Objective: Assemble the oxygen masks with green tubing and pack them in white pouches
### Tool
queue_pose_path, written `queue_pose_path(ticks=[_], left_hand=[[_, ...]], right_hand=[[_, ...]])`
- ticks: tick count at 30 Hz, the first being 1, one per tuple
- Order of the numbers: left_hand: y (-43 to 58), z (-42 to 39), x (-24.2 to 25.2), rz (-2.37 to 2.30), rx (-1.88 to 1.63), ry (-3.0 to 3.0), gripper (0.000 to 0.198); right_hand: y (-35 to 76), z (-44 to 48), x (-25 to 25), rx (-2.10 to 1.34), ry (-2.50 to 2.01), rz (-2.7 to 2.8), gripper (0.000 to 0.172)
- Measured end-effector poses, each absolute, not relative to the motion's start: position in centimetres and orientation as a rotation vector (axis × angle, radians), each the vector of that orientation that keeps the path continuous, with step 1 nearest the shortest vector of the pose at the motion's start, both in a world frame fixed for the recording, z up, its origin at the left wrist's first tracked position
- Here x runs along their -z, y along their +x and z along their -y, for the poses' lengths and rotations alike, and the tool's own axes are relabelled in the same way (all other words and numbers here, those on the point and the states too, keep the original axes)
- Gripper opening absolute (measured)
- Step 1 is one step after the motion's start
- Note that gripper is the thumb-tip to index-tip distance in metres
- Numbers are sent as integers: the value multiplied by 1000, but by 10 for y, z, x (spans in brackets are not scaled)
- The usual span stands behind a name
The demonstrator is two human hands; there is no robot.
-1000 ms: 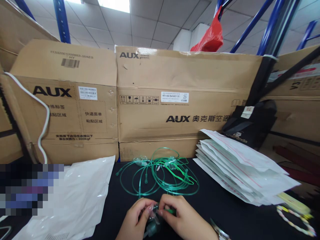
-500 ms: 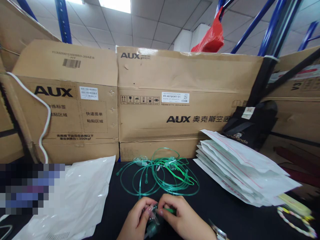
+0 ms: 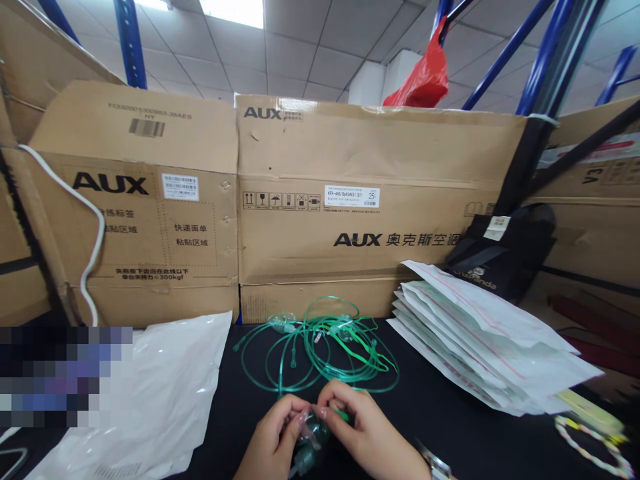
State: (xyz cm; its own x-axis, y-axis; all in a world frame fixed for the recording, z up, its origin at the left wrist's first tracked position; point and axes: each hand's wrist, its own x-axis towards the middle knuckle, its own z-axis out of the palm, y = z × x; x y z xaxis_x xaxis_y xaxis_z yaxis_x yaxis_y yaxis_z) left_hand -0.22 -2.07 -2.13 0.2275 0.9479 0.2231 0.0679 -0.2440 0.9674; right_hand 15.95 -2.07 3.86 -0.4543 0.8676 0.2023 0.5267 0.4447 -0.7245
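When counting from the largest down, find two cardboard panels across the back. On the right-hand panel, read "AUX" twice, "奥克斯空调", six handling symbols in a row and one white label marked "KFR-46G/BpR3AES1(B1)" and "25". On the left-hand panel, read "AUX" once, "快递面单 粘贴区域" and "300kgf". Below, see one black table, with one stack of white mailers at right, too overlapped to count, and white plastic packaging at left. Behind the stack, note one black bag with lettering ending in "anda"; higher up, one red bag. Mid-table, see coiled green tubing with two clear mask pieces among the loops. At bottom centre, find two hands, left hand and right hand, both closed in a pinch. Between them, nearer than the coil, locate one clear plastic piece with a green connector, gripped by both sets of fingertips. At far right, spot one beaded loop; on the right wrist, one watch; inside the right fingers, one green strap.
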Motion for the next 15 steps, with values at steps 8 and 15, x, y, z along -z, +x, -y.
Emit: queue_pose_path(ticks=[8,15], left_hand=[[-6,19,17,-966,-1092,1555,32],[-3,20,22,-975,-1145,1533,34]], right_hand=[[161,27,-47,-467,-1144,2463,11],[163,26,-49,-230,-1148,2607,11]])
